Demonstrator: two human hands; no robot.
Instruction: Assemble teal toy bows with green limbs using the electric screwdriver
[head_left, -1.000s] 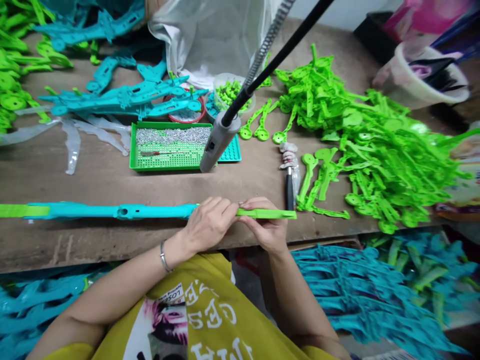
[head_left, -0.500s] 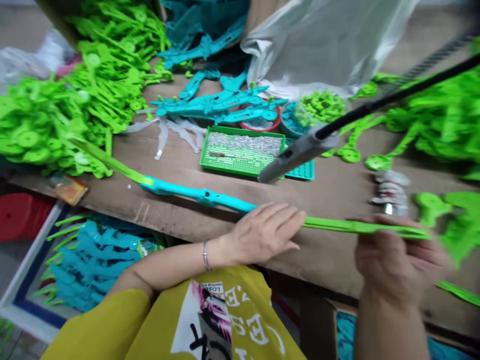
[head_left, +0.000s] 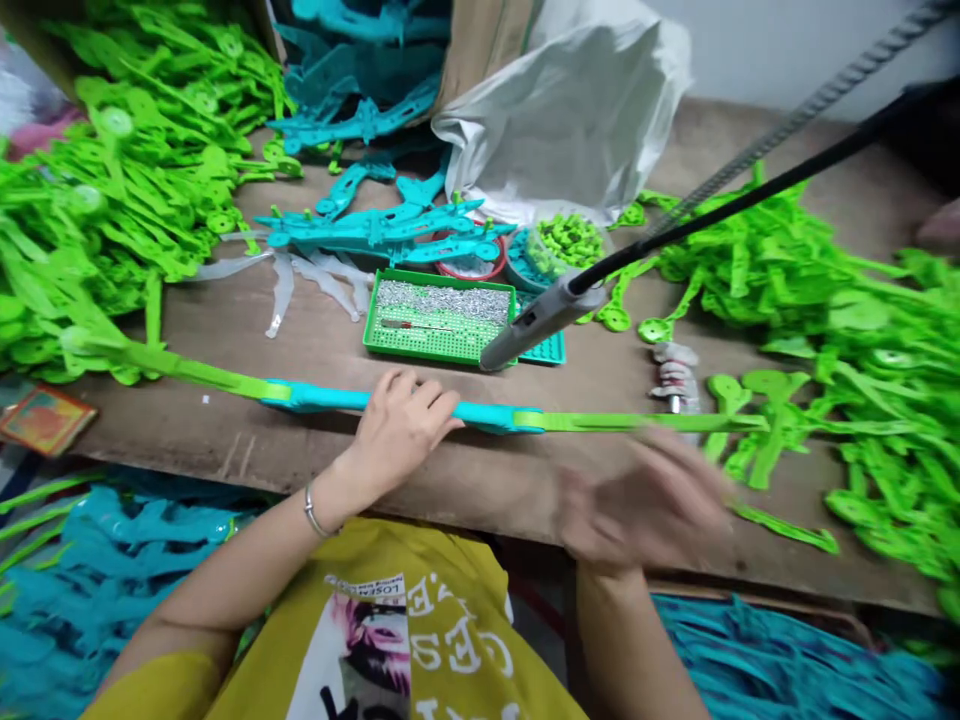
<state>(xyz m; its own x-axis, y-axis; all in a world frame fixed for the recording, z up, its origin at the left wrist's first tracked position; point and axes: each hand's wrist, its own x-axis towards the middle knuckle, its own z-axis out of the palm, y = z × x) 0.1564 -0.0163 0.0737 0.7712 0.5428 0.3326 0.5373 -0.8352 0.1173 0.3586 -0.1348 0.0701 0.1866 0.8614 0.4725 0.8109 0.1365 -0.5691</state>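
Note:
A long assembly lies along the table's front edge: a blue middle piece point(head_left: 487, 414) with a green arm point(head_left: 217, 376) at its left end and another green arm point(head_left: 600, 422) at its right end. My left hand point(head_left: 405, 420) is wrapped over the blue piece near its middle. Just below the right green arm, my right hand point(head_left: 645, 495) is smeared by motion, and its fingers cannot be made out. Behind the blue piece sits a green tray point(head_left: 442, 345) of small metal pins with a thin tool in it. The grey tip of a hanging driver point(head_left: 517, 340) is over the tray's right side.
Green parts are heaped at left point(head_left: 97, 210) and right point(head_left: 787, 270). Blue parts point(head_left: 390, 228), a tub of small green pieces point(head_left: 568, 240) and a white bag point(head_left: 562, 120) stand behind the tray. A wrapped metal tool point(head_left: 675, 375) lies at right. Blue parts point(head_left: 127, 570) fill the space below left.
The view has shifted right. My left hand has moved left along the blue piece, onto its middle. My right hand has let go of the right green arm and moved down and left.

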